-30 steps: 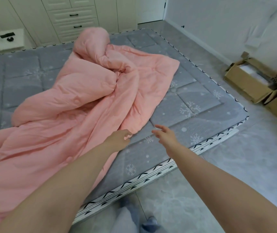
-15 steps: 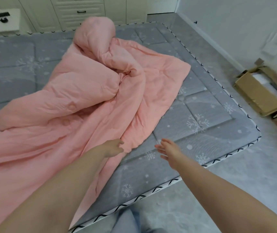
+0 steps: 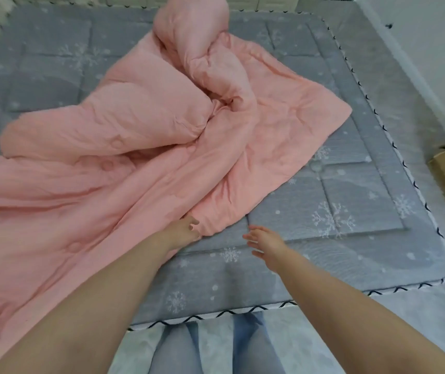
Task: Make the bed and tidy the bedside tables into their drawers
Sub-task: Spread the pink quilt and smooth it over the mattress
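On the near part of the grey snowflake mattress, the left hand pinches the near edge of the crumpled pink quilt. Just right, the right hand hovers with fingers spread, holding nothing. No writing shows.

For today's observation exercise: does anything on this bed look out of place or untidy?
Yes. The pink duvet lies bunched and twisted diagonally across the grey mattress, leaving much of it bare. The left hand touches its near edge.
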A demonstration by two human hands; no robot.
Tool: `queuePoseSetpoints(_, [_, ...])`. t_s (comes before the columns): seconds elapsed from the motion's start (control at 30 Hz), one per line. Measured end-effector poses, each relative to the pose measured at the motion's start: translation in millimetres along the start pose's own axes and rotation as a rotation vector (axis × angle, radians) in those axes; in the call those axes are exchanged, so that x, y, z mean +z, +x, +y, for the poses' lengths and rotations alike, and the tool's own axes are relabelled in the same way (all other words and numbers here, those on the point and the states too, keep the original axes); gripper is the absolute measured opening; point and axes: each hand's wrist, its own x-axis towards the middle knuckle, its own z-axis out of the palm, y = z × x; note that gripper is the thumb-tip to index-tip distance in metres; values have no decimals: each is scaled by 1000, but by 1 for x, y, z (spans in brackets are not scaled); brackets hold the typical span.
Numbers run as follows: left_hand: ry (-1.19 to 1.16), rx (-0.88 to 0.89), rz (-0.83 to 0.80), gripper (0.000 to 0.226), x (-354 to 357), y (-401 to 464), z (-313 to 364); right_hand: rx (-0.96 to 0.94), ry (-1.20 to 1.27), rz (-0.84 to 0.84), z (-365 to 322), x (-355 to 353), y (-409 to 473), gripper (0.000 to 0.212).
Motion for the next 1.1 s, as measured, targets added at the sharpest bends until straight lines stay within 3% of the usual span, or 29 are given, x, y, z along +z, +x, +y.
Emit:
queuePoseSetpoints(0.13, [-248,-115,115,47,38,-2,-5,47,-41,-124,-4,-3,25,34])
queuePoseSetpoints(0.3, [-992,-379,194,52,82,18,-16,125,205,-175,-18,3,75,18])
queuePoseSetpoints(0.37, [-1243,-456,230,64,97,40,-25,107,174,-175,-15,16,104,29])
queuePoseSetpoints(0.43, [-1408,-501,261,60,107,60,-30,111,69,-143,-7,32,124,41])
queuePoseSetpoints(0.53, [-1639,-522,317,53,129,98,-45,209,-6,-188,16,64,154,43])
queuePoseSetpoints(0.6, [-1803,-494,327,48,137,114,-53,257,141,-223,24,79,170,42])
queuePoseSetpoints(0.7, [-2055,-403,399,39,144,133,-73,158,361,-214,26,97,199,35])
queuePoseSetpoints(0.77, [-2132,-345,464,42,142,139,-80,65,498,-180,21,98,217,24])
queuePoseSetpoints(0.83, [-2183,-323,506,51,140,139,-86,18,554,-139,23,89,224,27])
queuePoseSetpoints(0.9, [-2189,-366,514,45,138,137,-86,5,549,-83,33,74,224,36])
queuePoseSetpoints(1.0, [-2115,-482,525,33,148,128,-84,21,576,-67,57,50,201,26])
queuePoseSetpoints(1.1, [-2072,-542,495,51,167,111,-79,14,604,-59,63,27,177,32])
